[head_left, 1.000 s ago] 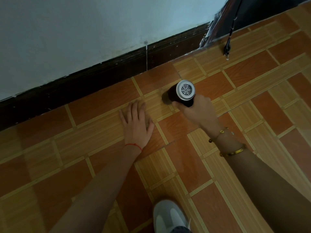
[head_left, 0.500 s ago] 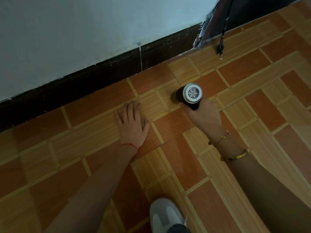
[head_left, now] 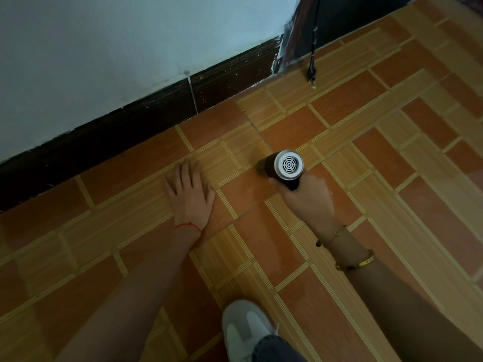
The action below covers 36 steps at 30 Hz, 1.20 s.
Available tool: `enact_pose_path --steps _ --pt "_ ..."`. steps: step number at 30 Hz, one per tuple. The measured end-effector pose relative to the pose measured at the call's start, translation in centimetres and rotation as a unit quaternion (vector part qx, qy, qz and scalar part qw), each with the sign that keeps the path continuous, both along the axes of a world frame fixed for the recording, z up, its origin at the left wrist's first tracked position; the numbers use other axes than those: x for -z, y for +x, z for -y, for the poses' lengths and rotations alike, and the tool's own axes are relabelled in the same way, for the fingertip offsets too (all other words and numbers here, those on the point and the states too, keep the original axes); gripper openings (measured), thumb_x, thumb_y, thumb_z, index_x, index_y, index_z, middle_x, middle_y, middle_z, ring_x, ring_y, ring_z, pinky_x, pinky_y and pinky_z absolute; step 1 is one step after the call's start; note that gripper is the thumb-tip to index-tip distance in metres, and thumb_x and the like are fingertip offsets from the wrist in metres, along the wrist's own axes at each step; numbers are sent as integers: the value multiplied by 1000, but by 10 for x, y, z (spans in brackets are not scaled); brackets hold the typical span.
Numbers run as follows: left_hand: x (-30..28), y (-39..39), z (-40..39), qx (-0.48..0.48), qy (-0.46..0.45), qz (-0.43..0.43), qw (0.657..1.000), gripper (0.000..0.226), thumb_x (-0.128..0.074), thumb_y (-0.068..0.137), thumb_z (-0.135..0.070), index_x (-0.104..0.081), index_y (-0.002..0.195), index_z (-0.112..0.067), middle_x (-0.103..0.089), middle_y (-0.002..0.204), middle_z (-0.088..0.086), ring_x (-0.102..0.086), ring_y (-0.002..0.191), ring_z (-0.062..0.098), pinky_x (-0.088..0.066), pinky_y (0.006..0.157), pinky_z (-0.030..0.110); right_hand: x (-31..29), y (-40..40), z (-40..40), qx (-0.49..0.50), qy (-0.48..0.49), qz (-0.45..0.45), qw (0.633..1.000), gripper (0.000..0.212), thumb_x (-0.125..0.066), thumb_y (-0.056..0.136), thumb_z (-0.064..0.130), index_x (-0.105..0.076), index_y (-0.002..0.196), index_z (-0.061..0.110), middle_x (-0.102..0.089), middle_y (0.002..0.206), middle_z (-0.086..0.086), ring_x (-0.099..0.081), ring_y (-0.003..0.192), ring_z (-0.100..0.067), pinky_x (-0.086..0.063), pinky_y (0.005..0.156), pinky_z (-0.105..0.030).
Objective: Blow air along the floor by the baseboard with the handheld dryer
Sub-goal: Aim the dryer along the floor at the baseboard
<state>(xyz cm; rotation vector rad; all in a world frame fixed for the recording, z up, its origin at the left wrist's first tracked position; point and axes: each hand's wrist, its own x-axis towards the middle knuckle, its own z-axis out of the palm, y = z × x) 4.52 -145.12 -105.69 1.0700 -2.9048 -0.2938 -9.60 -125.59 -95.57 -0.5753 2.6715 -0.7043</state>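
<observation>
My right hand (head_left: 305,199) grips the handle of a black handheld dryer (head_left: 283,165). Its round silver rear grille faces up toward me, and its dark barrel points left and away, low over the tiled floor (head_left: 261,231). The nozzle end is hidden behind the barrel. My left hand (head_left: 189,194) rests flat on the floor with straight fingers, left of the dryer and apart from it. The dark brown baseboard (head_left: 156,118) runs along the foot of the pale wall, a tile's width beyond both hands.
A black cord (head_left: 312,61) hangs down at the top right beside a dark door frame (head_left: 290,48), its end touching the floor. My grey and white shoe (head_left: 245,333) stands at the bottom centre. Orange and striped tiles spread to the right.
The dryer and my right hand have drawn back from the baseboard toward me and to the right. My left hand has stayed flat on the floor.
</observation>
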Motion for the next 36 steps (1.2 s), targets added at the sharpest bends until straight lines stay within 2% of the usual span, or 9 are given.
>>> enact_pose_path --steps 5,7,9,15,20,25,28,32,36 --pt "-6 -5 -10 22 7 -2 1000 60 -34 99 -40 -34 151 -10 -33 157 19 -26 148 37 -17 118 66 -3 5 -19 49 12 -8 999 47 -62 84 58 -56 97 13 -52 61 7 -56 56 -17 -43 47 -31" --pt "-7 -9 -18 38 9 -4 999 62 -29 97 -42 -36 150 -10 -35 155 20 -28 147 38 -16 119 66 -1 11 -25 30 15 17 999 44 -62 83 60 -50 86 18 -49 60 7 -51 53 -13 -38 48 -30" --pt "-8 -14 -26 55 12 -9 998 61 -35 98 -40 -37 150 -10 -37 154 21 -30 146 38 -16 118 66 1 19 -29 4 16 43 999 44 -62 82 61 -46 81 20 -45 59 8 -45 51 -10 -33 49 -27" --pt "-8 -29 -48 108 16 0 994 61 -41 95 -42 -38 148 -12 -37 154 20 -32 144 39 -19 116 69 -4 31 -48 45 21 47 998 45 -60 81 64 -49 84 20 -53 66 5 -56 62 -20 -37 51 -29" --pt "-12 -46 -70 133 27 5 991 62 -37 95 -43 -38 149 -11 -36 156 19 -29 146 39 -16 116 70 -10 19 -85 119 34 11 992 43 -61 84 59 -52 85 17 -54 63 6 -56 58 -16 -35 47 -24" --pt "-12 -58 -88 139 45 -8 989 61 -38 96 -40 -38 149 -10 -34 156 20 -25 148 40 -14 116 71 -14 3 -117 213 32 -4 976 55 -62 83 58 -58 107 9 -64 81 -3 -63 72 -23 -45 53 -29" --pt "-9 -61 -91 138 51 -6 989 62 -40 97 -40 -36 150 -10 -32 157 20 -23 148 39 -13 116 71 -15 2 -119 197 28 7 980 54 -63 83 58 -57 107 10 -64 81 -1 -64 75 -22 -54 59 -35" --pt "-6 -66 -83 142 45 -7 989 60 -42 98 -38 -36 150 -10 -30 158 20 -21 150 39 -11 116 71 -13 7 -103 120 29 31 992 49 -61 82 61 -56 97 14 -57 70 7 -61 68 -17 -51 56 -31" --pt "-9 -77 -66 132 29 -9 991 57 -45 99 -35 -38 149 -8 -31 157 22 -23 149 40 -10 117 70 -12 -3 -80 102 24 28 994 52 -59 81 65 -55 102 17 -59 75 5 -61 71 -18 -51 59 -33"
